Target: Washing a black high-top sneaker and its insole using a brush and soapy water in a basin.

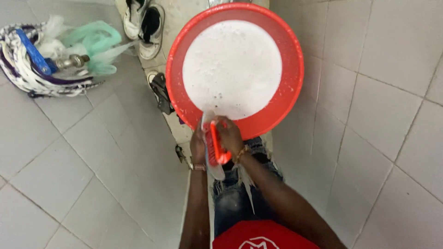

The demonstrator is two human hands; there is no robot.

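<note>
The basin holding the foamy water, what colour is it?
Red-orange basin, seen best in the head view.

Red shirt [258,237], ripped jeans [230,198], bracelets [241,154]

You have no packages, signs or screens anywhere in your view. The nearest thing to a label is the white printed emblem [260,243] on the red fabric of your shirt [240,237], at the bottom edge of the frame, just below your torn blue jeans; only its top shows, the rest being cut off.
</note>
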